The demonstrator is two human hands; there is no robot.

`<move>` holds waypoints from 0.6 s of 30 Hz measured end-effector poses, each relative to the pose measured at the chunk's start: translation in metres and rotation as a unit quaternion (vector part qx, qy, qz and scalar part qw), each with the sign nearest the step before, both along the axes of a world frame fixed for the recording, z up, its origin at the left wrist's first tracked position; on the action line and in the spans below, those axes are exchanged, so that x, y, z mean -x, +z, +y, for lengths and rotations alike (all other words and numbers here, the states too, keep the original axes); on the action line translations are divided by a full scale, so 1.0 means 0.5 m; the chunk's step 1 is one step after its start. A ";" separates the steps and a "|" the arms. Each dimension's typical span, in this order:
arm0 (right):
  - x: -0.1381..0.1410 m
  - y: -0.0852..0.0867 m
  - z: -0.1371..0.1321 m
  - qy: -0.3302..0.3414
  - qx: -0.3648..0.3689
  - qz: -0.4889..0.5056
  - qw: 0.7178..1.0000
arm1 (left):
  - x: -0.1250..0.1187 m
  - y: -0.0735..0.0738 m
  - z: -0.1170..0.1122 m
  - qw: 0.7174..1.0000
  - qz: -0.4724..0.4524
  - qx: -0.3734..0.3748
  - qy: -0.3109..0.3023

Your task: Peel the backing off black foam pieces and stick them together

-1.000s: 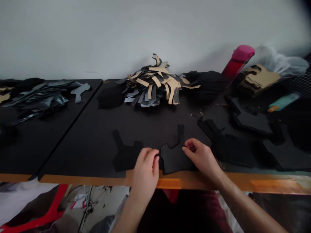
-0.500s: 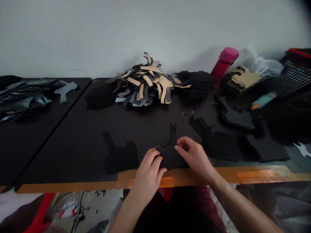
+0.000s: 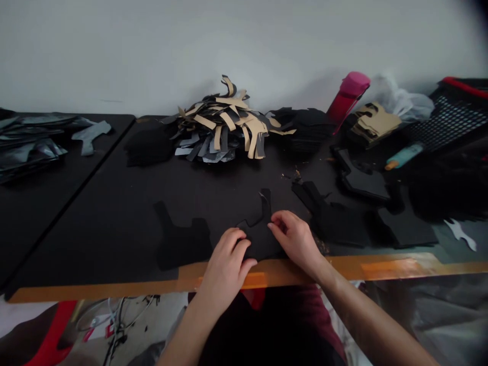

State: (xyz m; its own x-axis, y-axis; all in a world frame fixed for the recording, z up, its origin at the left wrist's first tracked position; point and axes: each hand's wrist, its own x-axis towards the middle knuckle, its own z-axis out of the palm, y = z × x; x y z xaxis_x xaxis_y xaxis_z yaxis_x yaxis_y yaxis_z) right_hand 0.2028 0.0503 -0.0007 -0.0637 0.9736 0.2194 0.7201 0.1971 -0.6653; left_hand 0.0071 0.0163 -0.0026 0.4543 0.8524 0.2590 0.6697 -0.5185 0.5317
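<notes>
A flat black cut piece (image 3: 263, 240) with a narrow upright arm lies near the table's front edge. A thin loose thread or edge strip shows along its upper outline. My left hand (image 3: 227, 260) rests on its lower left, fingers bent and thumb apart. At its right edge, my right hand (image 3: 294, 238) has thumb and forefinger pressed together; the fingertips partly hide what they pinch. To the left lies a similar black piece (image 3: 185, 241), untouched. More black pieces (image 3: 341, 223) are stacked right of my right hand.
Behind stands a heap of tan and grey strips (image 3: 224, 124), between black stacks. At the back right are a pink bottle (image 3: 348, 99), tan pieces (image 3: 375, 124), a teal tube (image 3: 406, 156) and a black mesh basket (image 3: 450, 114). Brown tape (image 3: 114, 288) covers the table's front edge.
The whole view has shifted slightly, so everything sits a little further left and higher. Both hands stay on the same black piece with nearly the same grip.
</notes>
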 end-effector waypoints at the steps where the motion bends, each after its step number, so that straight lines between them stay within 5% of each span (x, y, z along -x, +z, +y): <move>1: 0.000 0.000 0.000 0.002 -0.001 -0.003 1.000 | 0.001 0.000 0.000 1.000 0.000 0.003 -0.001; 18: 0.003 0.006 0.002 0.007 0.012 -0.037 0.999 | 0.006 0.009 0.014 0.999 0.022 0.032 -0.014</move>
